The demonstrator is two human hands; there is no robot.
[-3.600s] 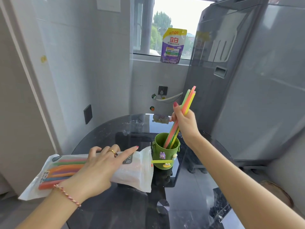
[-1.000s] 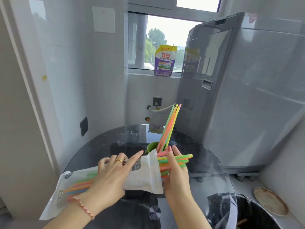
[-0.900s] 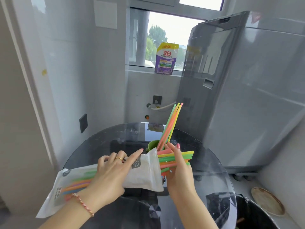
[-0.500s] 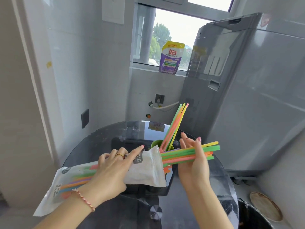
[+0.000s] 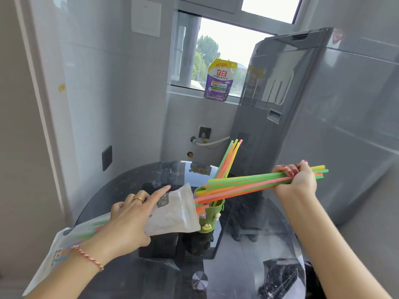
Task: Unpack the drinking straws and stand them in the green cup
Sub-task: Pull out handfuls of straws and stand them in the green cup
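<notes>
My right hand [image 5: 296, 180] grips a bundle of coloured straws [image 5: 248, 184], green, yellow, orange and pink, held nearly level above the table; their left tips still reach the mouth of the bag. My left hand [image 5: 129, 216] holds the white plastic straw bag [image 5: 172, 212] around its middle, index finger stretched along the top. More straws show through the bag's lower left end. Just behind the bag's mouth stands the green cup [image 5: 210, 214], with small figures stuck on its side. A few straws [image 5: 228, 158] lean upright in it.
The cup stands on a round dark glass table [image 5: 248, 244] with a metal knob near its front. A tall grey washing machine [image 5: 313, 126] fills the right side. A purple detergent pouch [image 5: 220, 83] sits on the window sill. White tiled wall lies to the left.
My right hand has drawn a bundle of straws out of the bag, moving right and upward. The left hand keeps holding the bag, now tipped up toward the cup.
</notes>
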